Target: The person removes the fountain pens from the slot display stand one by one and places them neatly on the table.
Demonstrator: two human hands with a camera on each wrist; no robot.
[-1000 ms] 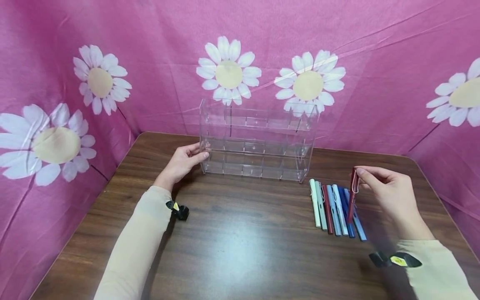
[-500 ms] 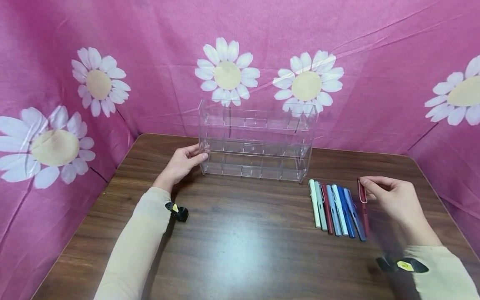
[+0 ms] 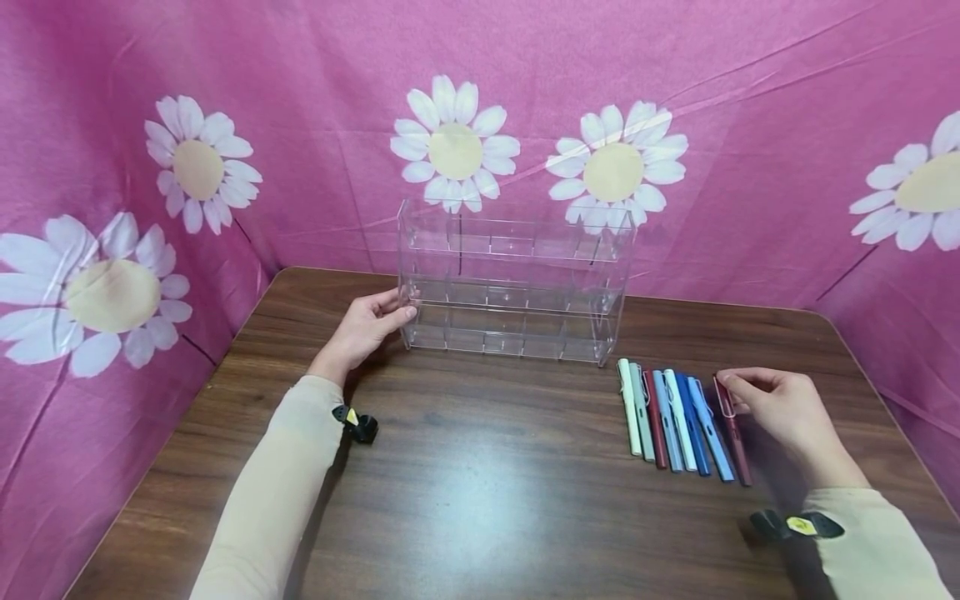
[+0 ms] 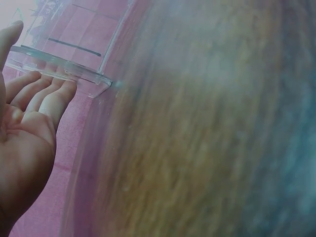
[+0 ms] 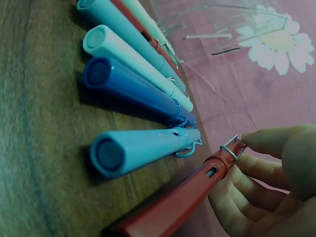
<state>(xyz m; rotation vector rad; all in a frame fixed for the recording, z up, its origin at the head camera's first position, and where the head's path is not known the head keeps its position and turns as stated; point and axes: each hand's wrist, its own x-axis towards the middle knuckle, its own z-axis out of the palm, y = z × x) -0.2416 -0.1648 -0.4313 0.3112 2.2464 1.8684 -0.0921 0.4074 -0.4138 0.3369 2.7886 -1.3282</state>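
Note:
A clear acrylic rack (image 3: 510, 296) with tiers of compartments stands upright at the back of the table. My left hand (image 3: 362, 329) holds its left side panel, thumb in front and fingers behind; the left wrist view shows that panel between thumb and fingers. At the right, my right hand (image 3: 783, 412) pinches a dark red fountain pen (image 3: 737, 446) by its clipped cap end. In the right wrist view this red pen (image 5: 182, 197) slants down, its far end at the wood. Just left of it lies a light blue pen (image 3: 712, 433), apart from the red one.
Several more pens lie side by side, including a dark blue pen (image 3: 693, 429), another red pen (image 3: 655, 421) and a pale green pen (image 3: 628, 408). The brown wooden table (image 3: 480, 500) ends at a pink flowered cloth (image 3: 525, 50) behind the rack.
My right hand has carried the red pen from above the row to its right end and lowered it to the table. The left hand and rack have stayed put.

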